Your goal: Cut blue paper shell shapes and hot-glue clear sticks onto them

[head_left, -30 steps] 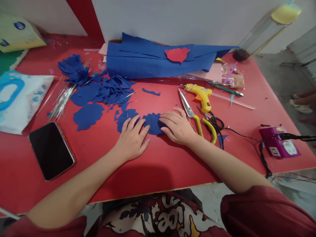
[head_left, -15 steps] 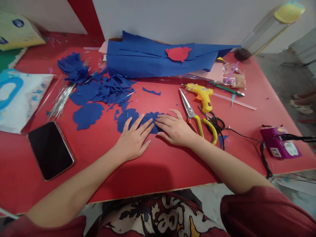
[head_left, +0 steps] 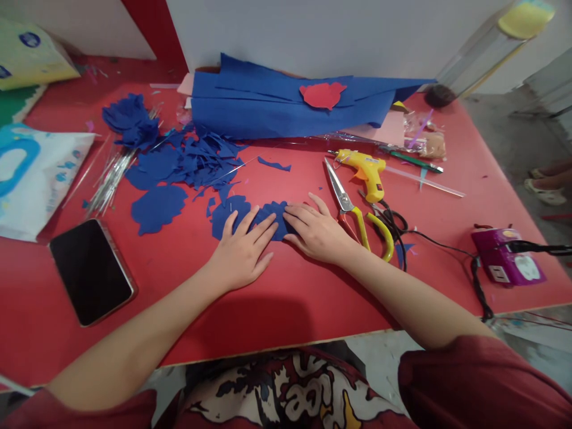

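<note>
My left hand [head_left: 241, 253] lies flat on the red table [head_left: 286, 298], fingers stretched out over a scalloped blue felt cut-out [head_left: 272, 215]. My right hand [head_left: 318, 232] rests flat on the same piece from the right, fingertips meeting those of the left. A second blue cut-out [head_left: 227, 213] overlaps it at the left, and a third [head_left: 157, 207] lies further left. Neither hand grips anything.
Yellow-handled scissors [head_left: 353, 208] and a yellow glue gun [head_left: 367, 173] lie just right of my right hand. A phone [head_left: 92, 271] lies at the left. Blue felt scraps [head_left: 196, 161], wire stems [head_left: 109, 182], folded blue felt [head_left: 277, 104] and a purple power strip [head_left: 507, 262] surround the work.
My left hand slid right onto the felt piece and my right hand drew slightly left, so the fingertips now meet and the piece looks pressed narrower.
</note>
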`<state>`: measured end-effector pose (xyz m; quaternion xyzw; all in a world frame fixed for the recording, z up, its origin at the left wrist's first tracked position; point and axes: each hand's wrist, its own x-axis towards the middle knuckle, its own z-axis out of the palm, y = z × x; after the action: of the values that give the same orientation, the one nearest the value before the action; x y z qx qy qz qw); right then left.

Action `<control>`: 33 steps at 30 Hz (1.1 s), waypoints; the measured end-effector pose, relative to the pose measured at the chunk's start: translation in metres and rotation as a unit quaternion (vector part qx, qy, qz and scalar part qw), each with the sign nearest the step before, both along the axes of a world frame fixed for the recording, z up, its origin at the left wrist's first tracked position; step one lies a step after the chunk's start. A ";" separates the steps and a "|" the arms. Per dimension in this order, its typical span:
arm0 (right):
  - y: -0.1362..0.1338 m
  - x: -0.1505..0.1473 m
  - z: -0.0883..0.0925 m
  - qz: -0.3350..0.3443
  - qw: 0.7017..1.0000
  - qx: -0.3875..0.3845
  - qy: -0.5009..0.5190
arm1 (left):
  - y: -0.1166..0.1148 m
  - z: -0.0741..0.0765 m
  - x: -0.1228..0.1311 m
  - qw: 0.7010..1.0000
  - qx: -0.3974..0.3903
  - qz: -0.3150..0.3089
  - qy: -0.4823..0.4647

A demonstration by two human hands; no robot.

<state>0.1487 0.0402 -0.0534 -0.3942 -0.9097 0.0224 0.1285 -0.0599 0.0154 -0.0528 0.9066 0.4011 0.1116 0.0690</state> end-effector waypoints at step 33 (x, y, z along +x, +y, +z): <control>0.000 0.003 -0.003 0.026 0.996 0.070 0.040 | -0.001 0.000 0.001 1.000 -0.009 0.019 0.015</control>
<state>0.1514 0.0405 -0.0560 -0.3588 -0.9132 -0.0222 0.1918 -0.0592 0.0142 -0.0527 0.8998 0.4201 0.0958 0.0693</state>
